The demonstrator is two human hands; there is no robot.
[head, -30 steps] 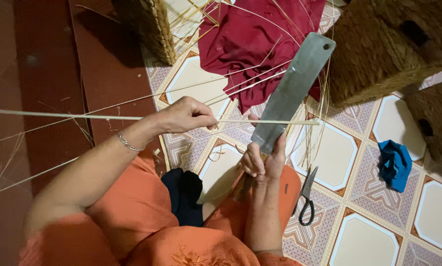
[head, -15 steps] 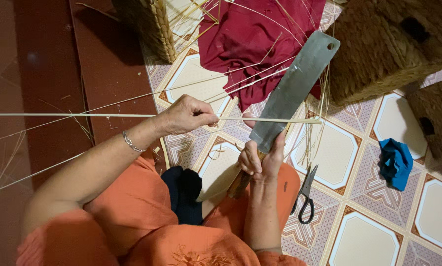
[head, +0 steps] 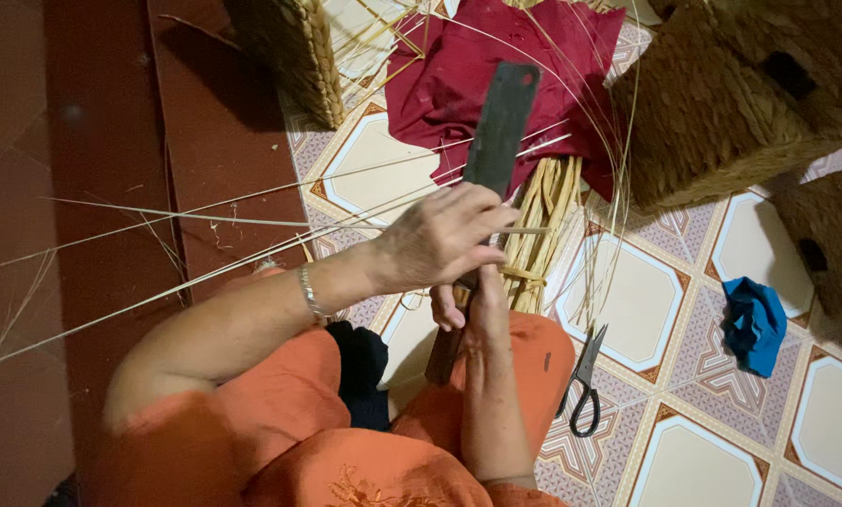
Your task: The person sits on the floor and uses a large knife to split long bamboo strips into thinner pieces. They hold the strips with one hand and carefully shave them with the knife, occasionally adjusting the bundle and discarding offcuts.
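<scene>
My right hand [head: 466, 302] grips the wooden handle of a long flat-bladed knife [head: 502, 128], blade pointing up and away. My left hand [head: 440, 239] is closed on a thin pale reed strip [head: 205, 219] and holds it against the blade just above the handle. The strip runs far out to the left over the floor. My left hand partly covers my right hand. A bundle of thicker yellow reeds [head: 543, 230] lies on the tiles right behind the knife.
A dark red cloth [head: 543, 66] lies at the top. Woven baskets stand at top centre [head: 289, 56] and top right [head: 721, 103]. Black scissors [head: 582, 380] and a blue rag [head: 754, 324] lie on the patterned tiles to the right. Loose strips [head: 111, 310] cross the brown floor.
The knife has swung from leaning right to nearly upright. My left hand has moved right onto the blade, over my right hand, pulling the strip with it. The view has shifted.
</scene>
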